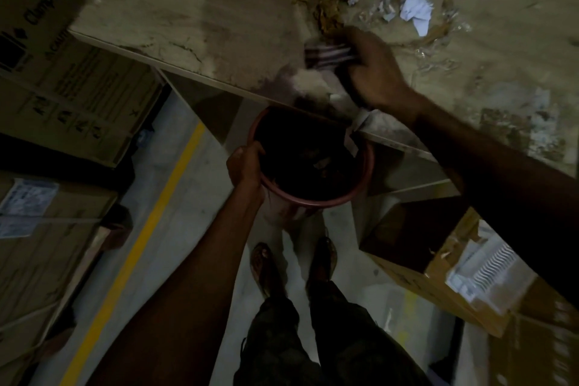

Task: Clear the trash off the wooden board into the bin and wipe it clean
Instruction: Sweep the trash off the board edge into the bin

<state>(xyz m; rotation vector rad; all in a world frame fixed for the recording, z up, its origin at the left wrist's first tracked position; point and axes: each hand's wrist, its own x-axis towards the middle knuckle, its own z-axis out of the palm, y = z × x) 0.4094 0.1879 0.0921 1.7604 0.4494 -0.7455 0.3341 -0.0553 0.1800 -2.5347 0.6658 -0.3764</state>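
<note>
The light is dim, and the inside of the bin is almost black, so only a few pale scraps show at its bottom and they cannot be made out. The bin's far rim is hidden under the edge of the wooden board, and the trash pile is cut off by the top of the picture, where something green barely shows. The striped cloth is blurred. The right hand clasps this cloth on the board, just beside the near end of the pile, with its fingertips hidden under the hand. The left hand grips the bin's reddish rim and holds the bin against the board's near edge, below the right hand. The board is pale, stained with dark damp patches and crumbly dirt. On it lie crumpled white paper, brown dry leaves and clear plastic wrap, all tangled together. Cardboard boxes stand at the left beside a yellow floor line, and 2 sandalled feet stand below the bin.
</note>
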